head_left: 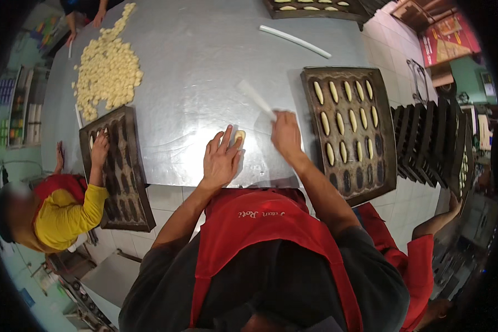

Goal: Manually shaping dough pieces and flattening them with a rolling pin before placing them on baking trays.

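My left hand (221, 159) lies on the metal table, fingers stretched out and spread, a fingertip against a small pale piece of dough (240, 134). My right hand (286, 135) is closed round one end of a thin white rolling pin (255, 98), which slants up and left over the table, smeared by motion. To my right a dark baking tray (310, 88) has several rows of long dough rolls (340, 123) in its hollows; its nearest hollows hold none.
Many small dough pieces (108, 74) lie at the far left. A second white rod (295, 41) rests farther off. On the left a co-worker in yellow sleeves (74, 213) reaches into another tray (144, 205). Stacked trays (426, 138) and a person in red (420, 265) are at right.
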Demonstrator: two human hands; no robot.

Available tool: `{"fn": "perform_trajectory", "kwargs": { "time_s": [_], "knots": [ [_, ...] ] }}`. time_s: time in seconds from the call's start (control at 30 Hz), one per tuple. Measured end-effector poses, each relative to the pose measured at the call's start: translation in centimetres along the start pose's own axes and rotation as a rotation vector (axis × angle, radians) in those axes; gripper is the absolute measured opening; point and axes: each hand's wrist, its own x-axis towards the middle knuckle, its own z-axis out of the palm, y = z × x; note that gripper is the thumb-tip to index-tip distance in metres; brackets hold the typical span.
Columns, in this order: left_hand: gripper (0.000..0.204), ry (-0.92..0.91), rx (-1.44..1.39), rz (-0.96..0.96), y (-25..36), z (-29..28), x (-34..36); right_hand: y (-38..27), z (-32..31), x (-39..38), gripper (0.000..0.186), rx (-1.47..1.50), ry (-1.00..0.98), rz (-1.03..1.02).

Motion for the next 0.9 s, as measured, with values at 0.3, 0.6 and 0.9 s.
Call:
{"fn": "perform_trajectory", "kwargs": {
  "time_s": [0.3,0.6,0.9],
  "knots": [
    [0.077,0.201,0.181,-0.117,-6.4,0.4,7.0,-5.2,2.2,2.1,0.037,0.27,-0.081,-0.481],
    [0.066,-0.1,-0.032,0.125,-0.7,1.6,-4.9,-1.2,1.9,-5.4,0.044,0.295,-0.216,-0.162],
    [0.044,0.114,-0.163,0.022,-1.8,1.4,0.4,-5.8,2.2,-5.1,0.062,-0.028,-0.118,-0.502]
  ]
}}
